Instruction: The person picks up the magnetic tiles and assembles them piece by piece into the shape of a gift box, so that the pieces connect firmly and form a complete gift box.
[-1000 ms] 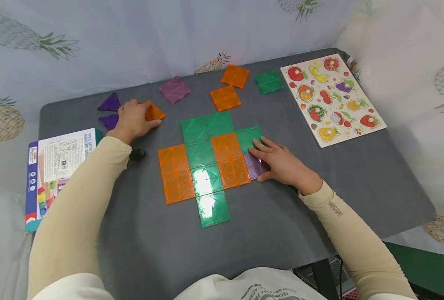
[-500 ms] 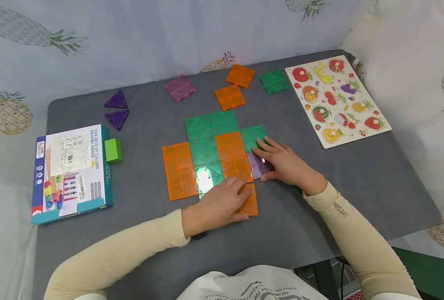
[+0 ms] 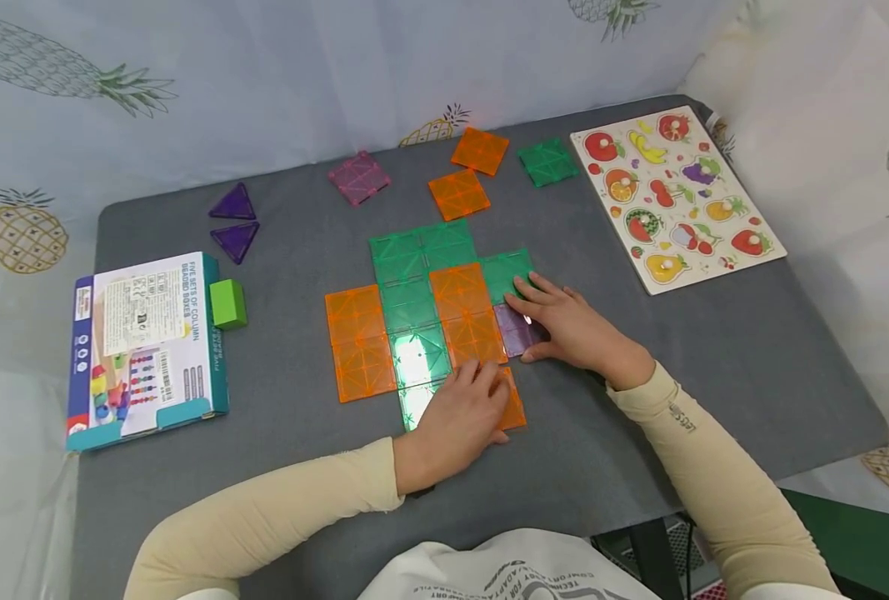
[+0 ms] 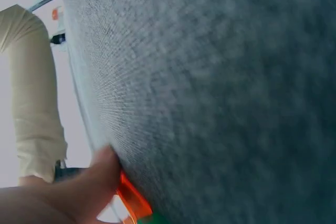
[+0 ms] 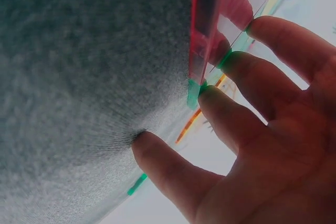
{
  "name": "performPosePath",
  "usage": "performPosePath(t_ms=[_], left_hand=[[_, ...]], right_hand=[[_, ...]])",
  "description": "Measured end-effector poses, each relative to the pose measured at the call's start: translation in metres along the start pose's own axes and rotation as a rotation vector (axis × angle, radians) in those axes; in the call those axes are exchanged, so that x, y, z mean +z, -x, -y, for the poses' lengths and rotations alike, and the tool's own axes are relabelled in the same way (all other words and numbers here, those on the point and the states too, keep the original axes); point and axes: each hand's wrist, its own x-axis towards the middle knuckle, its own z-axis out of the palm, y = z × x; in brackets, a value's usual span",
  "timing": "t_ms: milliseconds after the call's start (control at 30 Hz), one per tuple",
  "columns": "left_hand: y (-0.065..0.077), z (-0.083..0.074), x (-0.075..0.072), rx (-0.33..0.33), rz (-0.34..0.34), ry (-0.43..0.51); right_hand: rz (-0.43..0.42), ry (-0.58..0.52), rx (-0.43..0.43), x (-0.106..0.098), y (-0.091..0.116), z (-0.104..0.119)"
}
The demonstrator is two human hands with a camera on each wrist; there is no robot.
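An arrangement of flat translucent square magnetic tiles lies mid-table, with green tiles (image 3: 407, 304) and orange tiles (image 3: 360, 343). My left hand (image 3: 459, 421) holds another orange tile (image 3: 516, 407) at the lower right of the arrangement, beside the green column. Its thumb sits at that tile's edge in the left wrist view, where part of the orange tile (image 4: 134, 199) shows. My right hand (image 3: 575, 332) rests with spread fingers on a green tile (image 3: 502, 271) and a purple tile (image 3: 514, 332) at the right side. The left palm hides the lowest green tile in part.
Along the back lie a pink-purple tile (image 3: 359, 177), loose orange tiles (image 3: 459, 195) and a green tile (image 3: 548, 162). Two purple triangles (image 3: 234, 240), a green block (image 3: 227, 303) and a toy box (image 3: 144, 346) are at left. A fruit puzzle board (image 3: 680, 196) lies at right.
My left hand has carried the orange tile from the back left to the arrangement's lower right, then shifted it slightly rightward. The right hand stays at the purple and green tiles.
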Motion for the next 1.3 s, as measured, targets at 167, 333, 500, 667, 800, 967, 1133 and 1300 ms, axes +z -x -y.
performPosePath(t_ms=[167,333,500,667,800,967,1133,1300], left_hand=[[0.003,0.006,0.002,-0.087,-0.006,0.028],[0.015,0.014,0.0,-0.178,0.05,0.108],[0.04,0.028,-0.008,-0.355,0.141,0.215],[0.074,0.039,-0.011,-0.517,0.148,0.327],[0.095,0.041,-0.006,-0.559,0.136,0.364],[0.103,0.041,0.0,-0.57,0.098,0.391],[0.1,0.042,0.001,-0.563,0.082,0.415],[0.1,0.044,0.0,-0.563,0.082,0.42]], right_hand=[[0.011,-0.001,-0.002,0.0,-0.003,0.0],[0.048,0.062,-0.003,-0.006,-0.01,0.006],[0.106,0.096,-0.011,-0.026,-0.023,0.009],[0.056,0.0,0.038,-0.048,-0.064,-0.006],[-0.001,-0.115,0.142,-0.055,-0.111,-0.02],[-0.031,-0.209,0.336,-0.059,-0.161,-0.017],[-0.029,-0.059,0.557,-0.059,-0.189,0.008],[-0.007,0.161,0.557,-0.049,-0.204,0.031]])
